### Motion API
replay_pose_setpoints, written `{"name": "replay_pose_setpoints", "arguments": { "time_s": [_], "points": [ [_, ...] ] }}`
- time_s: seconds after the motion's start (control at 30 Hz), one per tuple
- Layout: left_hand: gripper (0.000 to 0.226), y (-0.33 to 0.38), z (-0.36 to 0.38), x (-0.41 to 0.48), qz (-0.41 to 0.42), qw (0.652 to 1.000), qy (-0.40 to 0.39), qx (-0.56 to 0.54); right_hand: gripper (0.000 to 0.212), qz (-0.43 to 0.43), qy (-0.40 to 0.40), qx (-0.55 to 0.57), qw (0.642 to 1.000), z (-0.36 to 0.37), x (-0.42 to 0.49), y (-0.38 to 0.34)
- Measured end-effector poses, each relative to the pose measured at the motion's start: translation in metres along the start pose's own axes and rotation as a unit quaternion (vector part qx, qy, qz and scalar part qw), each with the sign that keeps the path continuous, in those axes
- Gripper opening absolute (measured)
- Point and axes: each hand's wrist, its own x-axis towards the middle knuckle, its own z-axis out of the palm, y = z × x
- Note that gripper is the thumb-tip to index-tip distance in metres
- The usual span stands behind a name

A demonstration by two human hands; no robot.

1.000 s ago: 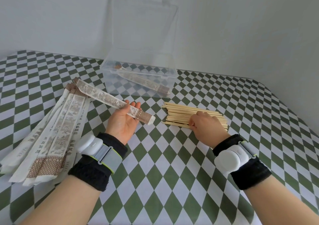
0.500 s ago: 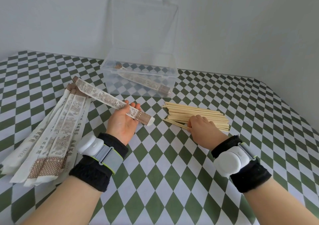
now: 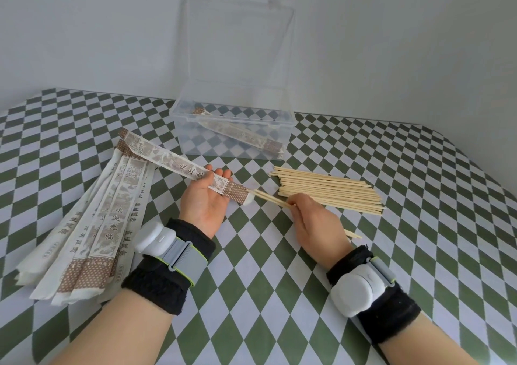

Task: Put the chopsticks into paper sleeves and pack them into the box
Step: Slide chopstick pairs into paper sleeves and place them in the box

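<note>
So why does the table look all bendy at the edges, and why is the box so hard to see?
Head view: the wide-angle lens curves the table edge and stretches the checks near the corners; the box is clear plastic, so wall and checks show through; the light is soft, without strong glare or blur.

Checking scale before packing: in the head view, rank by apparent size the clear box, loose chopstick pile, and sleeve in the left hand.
1. clear box.
2–3. loose chopstick pile and sleeve: unsure; sleeve longer, narrower, held nearer.
</note>
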Motion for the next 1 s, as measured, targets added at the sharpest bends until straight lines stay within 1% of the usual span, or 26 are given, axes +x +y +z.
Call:
{"name": "replay_pose_setpoints", "arguments": {
  "time_s": [0.07, 0.17, 0.3, 0.5, 0.73, 1.0],
  "points": [
    [0.013, 0.0006, -0.0002, -0.0001, 0.000, 1.000, -0.001, -0.004, 0.031, -0.037, 0.025, -0.015, 0.999, 0.0065, -0.0006, 0.0034],
    [0.012, 0.0019, -0.0007, -0.0006, 0.001, 1.000, 0.006, -0.013, 0.040, -0.055, 0.031, -0.045, 0.997, 0.0090, 0.0008, 0.0059],
    [0.013, 0.0035, -0.0001, -0.0003, 0.005, 1.000, 0.017, -0.017, 0.039, -0.057, 0.031, -0.057, 0.996, 0.0099, -0.0009, 0.0067],
    [0.014, 0.0032, -0.0006, 0.0004, 0.005, 1.000, 0.016, -0.017, 0.027, -0.067, 0.084, -0.095, 0.990, 0.0092, -0.0007, 0.0061],
    [0.010, 0.0020, 0.0004, -0.0002, 0.008, 1.000, 0.005, -0.021, 0.022, -0.091, 0.131, -0.148, 0.976, 0.0106, 0.0004, 0.0047],
    [0.007, 0.0022, -0.0020, 0.0020, 0.010, 1.000, -0.002, -0.021, 0.037, -0.110, 0.181, -0.183, 0.960, 0.0127, 0.0015, 0.0032]
  ]
}}
